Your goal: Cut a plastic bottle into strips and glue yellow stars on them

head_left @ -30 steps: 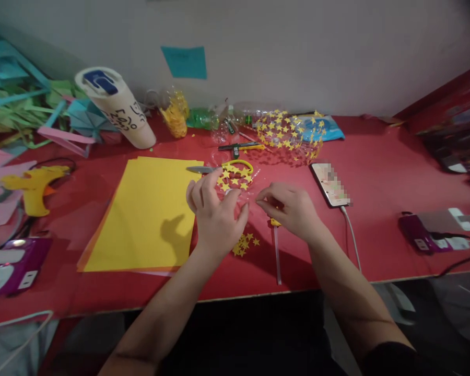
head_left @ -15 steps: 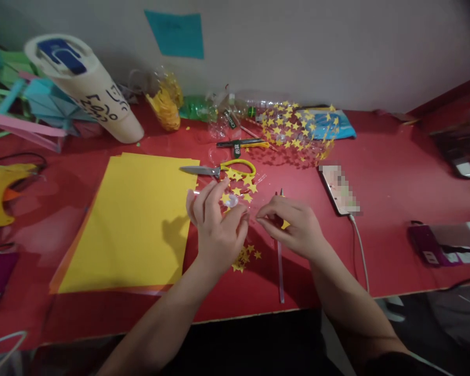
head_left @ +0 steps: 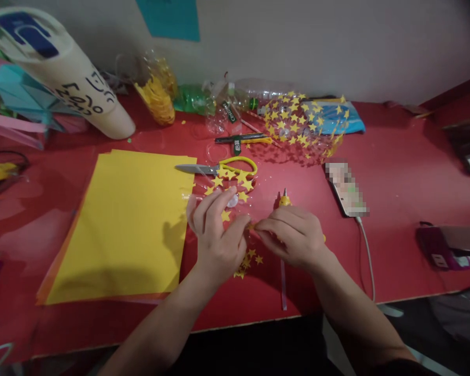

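My left hand curls its fingers around a clear plastic bottle piece dotted with yellow stars. Its thumb and forefinger are closed close to my right fingertips. My right hand pinches a tiny yellow star at the gap between the hands. Beneath the right hand lies a small yellow glue gun, its body mostly covered; a clear glue stick sticks out toward me. Loose yellow stars form a little pile below the hands. Yellow-handled scissors lie just beyond the left hand.
Yellow paper sheets are stacked at left. Behind stand a white tumbler, a cup of yellow strips, a green bottle and a star-covered clear bottle. A utility knife and a plugged-in phone lie on the red table.
The view has shifted slightly. My right hand has turned and lowered a little over the glue gun, and its fingertips now meet the left hand's at a small star.
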Demonstrator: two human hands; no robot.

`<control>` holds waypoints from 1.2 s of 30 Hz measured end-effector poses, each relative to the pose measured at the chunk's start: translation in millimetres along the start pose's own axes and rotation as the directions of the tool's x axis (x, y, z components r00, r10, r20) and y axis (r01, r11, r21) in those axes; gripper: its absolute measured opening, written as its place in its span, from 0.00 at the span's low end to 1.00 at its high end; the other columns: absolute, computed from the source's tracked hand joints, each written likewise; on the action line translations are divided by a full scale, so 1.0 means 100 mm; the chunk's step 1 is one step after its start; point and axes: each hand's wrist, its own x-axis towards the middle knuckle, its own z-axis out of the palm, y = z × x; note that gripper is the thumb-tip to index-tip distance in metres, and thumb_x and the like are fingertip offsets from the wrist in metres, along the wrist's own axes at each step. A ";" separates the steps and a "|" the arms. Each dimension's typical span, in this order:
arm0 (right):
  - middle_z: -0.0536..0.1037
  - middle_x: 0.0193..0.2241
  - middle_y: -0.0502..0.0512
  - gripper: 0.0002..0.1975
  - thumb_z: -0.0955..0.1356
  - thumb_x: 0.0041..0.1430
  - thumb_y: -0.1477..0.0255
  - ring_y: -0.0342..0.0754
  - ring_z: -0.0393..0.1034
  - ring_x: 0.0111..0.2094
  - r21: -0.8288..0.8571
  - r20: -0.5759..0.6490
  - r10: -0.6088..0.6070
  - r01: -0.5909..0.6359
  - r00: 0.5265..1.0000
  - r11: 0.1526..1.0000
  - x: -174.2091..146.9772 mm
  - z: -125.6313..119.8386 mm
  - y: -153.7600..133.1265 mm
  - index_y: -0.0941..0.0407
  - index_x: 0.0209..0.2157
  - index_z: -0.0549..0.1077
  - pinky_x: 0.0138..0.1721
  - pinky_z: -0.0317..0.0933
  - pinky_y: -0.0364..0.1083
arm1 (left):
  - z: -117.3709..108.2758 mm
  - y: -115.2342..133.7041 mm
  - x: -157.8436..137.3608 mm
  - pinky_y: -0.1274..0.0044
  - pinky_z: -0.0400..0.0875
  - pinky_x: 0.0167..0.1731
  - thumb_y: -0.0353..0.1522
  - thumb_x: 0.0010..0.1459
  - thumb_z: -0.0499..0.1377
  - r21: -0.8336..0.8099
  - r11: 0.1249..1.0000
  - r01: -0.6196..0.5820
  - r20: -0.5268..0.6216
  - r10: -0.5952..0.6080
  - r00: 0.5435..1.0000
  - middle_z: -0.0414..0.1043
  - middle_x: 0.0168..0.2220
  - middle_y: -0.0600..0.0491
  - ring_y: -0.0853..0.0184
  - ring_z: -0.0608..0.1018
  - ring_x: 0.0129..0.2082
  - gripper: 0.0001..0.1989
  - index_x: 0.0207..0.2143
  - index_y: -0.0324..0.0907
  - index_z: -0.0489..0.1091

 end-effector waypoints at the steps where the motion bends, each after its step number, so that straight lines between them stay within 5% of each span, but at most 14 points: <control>1: 0.73 0.22 0.51 0.07 0.65 0.60 0.78 0.42 0.64 0.24 0.004 -0.010 0.006 -0.006 1.000 1.000 0.00 0.01 0.00 0.57 0.29 0.72 0.25 0.59 0.43 | 0.00 0.00 0.00 0.59 0.54 0.60 0.20 0.51 0.57 -0.001 1.000 -0.001 -0.003 0.001 1.000 0.67 0.51 0.49 0.60 0.67 0.54 0.09 0.30 0.43 0.70; 13: 0.70 0.21 0.48 0.07 0.64 0.60 0.77 0.39 0.61 0.21 0.162 0.038 0.298 -0.300 0.954 0.940 0.07 0.02 -0.09 0.56 0.28 0.69 0.23 0.59 0.40 | 0.00 0.03 0.00 0.60 0.51 0.60 0.21 0.51 0.57 -0.043 0.998 0.034 0.026 -0.033 0.999 0.69 0.51 0.49 0.60 0.68 0.54 0.09 0.30 0.43 0.70; 26: 0.71 0.23 0.48 0.06 0.64 0.61 0.77 0.39 0.62 0.23 0.134 0.022 0.319 -0.319 0.947 0.938 0.06 0.04 -0.12 0.56 0.30 0.70 0.25 0.59 0.40 | -0.01 0.02 0.00 0.58 0.52 0.60 0.23 0.54 0.56 -0.053 0.995 0.086 0.077 -0.081 0.994 0.69 0.53 0.49 0.59 0.67 0.56 0.08 0.30 0.44 0.70; 36: 0.71 0.26 0.48 0.03 0.66 0.60 0.72 0.41 0.62 0.24 0.229 0.090 0.457 -0.465 0.885 0.855 0.04 0.06 -0.10 0.55 0.36 0.70 0.25 0.58 0.41 | -0.02 0.01 0.00 0.54 0.52 0.60 0.24 0.54 0.57 -0.079 0.988 0.129 0.107 -0.121 0.987 0.69 0.54 0.49 0.57 0.68 0.56 0.07 0.30 0.45 0.71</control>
